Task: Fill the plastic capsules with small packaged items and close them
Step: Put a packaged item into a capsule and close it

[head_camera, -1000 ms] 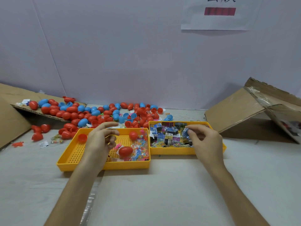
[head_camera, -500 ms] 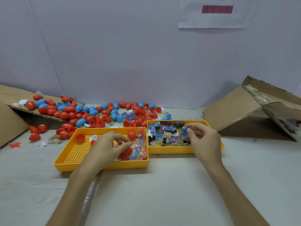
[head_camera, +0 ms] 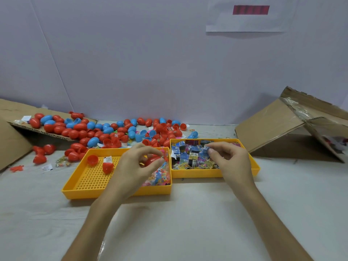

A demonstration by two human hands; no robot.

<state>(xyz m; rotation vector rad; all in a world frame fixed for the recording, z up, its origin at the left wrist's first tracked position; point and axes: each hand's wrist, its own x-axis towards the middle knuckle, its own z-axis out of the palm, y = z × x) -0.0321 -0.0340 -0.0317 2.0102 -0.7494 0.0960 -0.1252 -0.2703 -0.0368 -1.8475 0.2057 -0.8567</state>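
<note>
One red capsule [head_camera: 151, 160] sits in the curled fingers of the left hand [head_camera: 134, 167]. The right hand [head_camera: 230, 162], just beside it, pinches a small blue packet [head_camera: 204, 152]. Many closed capsules [head_camera: 90, 131] lie beyond both hands, so much seems done; this one is, I judge, not yet filled.

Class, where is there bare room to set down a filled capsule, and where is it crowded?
Bare: the table in front of both trays; the left tray's near-left corner. Crowded: the capsule pile behind; the right tray.
</note>
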